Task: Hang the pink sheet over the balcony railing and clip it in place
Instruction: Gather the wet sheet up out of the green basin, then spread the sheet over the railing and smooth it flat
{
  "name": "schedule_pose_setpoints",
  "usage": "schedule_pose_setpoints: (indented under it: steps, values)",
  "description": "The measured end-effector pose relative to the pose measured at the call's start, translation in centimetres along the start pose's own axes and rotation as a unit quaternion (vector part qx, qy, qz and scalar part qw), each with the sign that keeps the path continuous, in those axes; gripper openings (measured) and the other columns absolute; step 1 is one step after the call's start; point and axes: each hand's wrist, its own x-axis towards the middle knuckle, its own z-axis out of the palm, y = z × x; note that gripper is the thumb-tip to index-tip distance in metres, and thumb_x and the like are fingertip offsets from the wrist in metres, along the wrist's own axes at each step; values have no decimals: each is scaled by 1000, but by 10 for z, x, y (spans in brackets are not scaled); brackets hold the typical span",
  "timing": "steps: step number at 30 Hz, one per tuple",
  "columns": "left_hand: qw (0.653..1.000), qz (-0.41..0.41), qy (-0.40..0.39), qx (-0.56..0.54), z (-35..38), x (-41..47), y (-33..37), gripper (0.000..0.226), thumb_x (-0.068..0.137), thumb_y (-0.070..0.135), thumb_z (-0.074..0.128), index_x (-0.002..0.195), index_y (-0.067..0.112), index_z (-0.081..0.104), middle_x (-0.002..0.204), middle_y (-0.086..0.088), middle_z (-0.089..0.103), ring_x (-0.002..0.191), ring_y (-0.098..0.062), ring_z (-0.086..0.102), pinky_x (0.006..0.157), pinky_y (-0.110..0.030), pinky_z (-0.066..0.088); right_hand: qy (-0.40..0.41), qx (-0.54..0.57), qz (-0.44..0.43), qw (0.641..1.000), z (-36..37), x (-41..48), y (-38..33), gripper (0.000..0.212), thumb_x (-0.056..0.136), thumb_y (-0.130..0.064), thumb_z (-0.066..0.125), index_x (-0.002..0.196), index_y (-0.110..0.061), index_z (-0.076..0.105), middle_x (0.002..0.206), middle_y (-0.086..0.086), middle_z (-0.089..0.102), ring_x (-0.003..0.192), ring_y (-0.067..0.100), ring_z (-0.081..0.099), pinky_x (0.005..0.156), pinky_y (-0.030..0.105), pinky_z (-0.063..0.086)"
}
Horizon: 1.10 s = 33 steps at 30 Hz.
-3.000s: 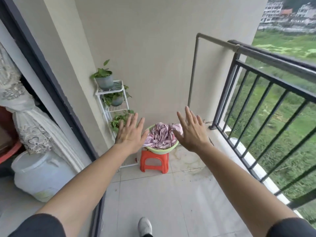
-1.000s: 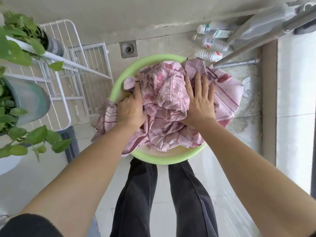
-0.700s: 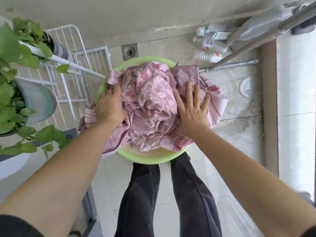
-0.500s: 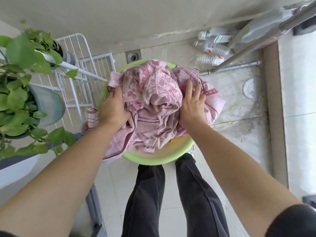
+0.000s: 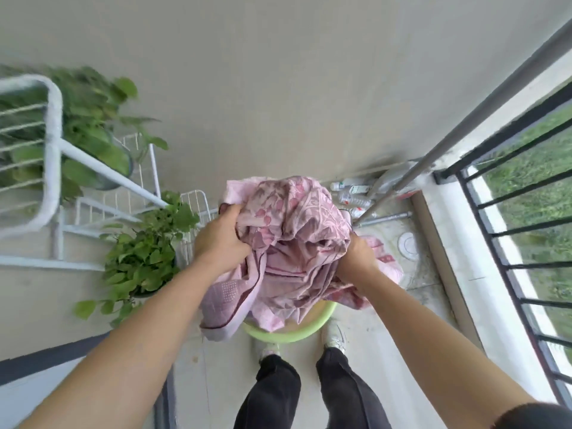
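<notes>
Pink sheet (image 5: 297, 243): bunched, soft, floral-and-stripe print, lifted above a green basin (image 5: 294, 331) with its lower folds trailing to the rim. Left hand (image 5: 221, 239) fisted in the cloth's left side; right hand (image 5: 359, 252) gripping the right side, fingers buried in folds. Black barred railing (image 5: 510, 230) at right, apart from the sheet. White wire rack (image 5: 55, 156) with leafy plants (image 5: 145, 252) at left. Pale tiled floor (image 5: 387, 335) open between.
</notes>
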Motion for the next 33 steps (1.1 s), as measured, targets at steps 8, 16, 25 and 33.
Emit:
schedule_pose_setpoints:
  steps: [8, 16, 25, 33]
  values:
    - [951, 177, 129, -220, -191, -55, 120, 61, 71, 17, 78, 127, 29, 59, 102, 12, 73, 98, -9, 67, 80, -22, 51, -35, 8, -115, 993, -153, -98, -20, 83, 60, -73, 55, 134, -33, 59, 142, 1, 55, 135, 26, 46, 115, 39, 34]
    - [827, 401, 149, -364, -335, -138, 221, 45, 68, 11, 80, 104, 33, 66, 100, 2, 75, 95, -10, 69, 91, -35, 54, 20, 469, -259, 844, -279, -209, -68, 43, 80, 0, 77, 120, -8, 66, 115, -3, 73, 113, 14, 67, 88, 17, 53]
    - [811, 513, 160, -232, -412, -165, 229, 57, 75, 2, 79, 121, 15, 48, 98, 4, 65, 85, -8, 61, 75, -16, 48, 284, 373, -90, 879, -335, -223, -86, 56, 94, -11, 64, 144, 0, 41, 143, 11, 48, 132, 26, 46, 106, 25, 33]
    - [925, 363, 114, 23, -398, -89, 161, 67, 50, 38, 87, 112, 36, 62, 106, 4, 69, 95, -22, 67, 82, -36, 54, 491, 367, -150, 776, -437, -289, -62, 19, 87, -15, 68, 104, -5, 67, 103, -4, 57, 92, 15, 56, 86, 31, 49]
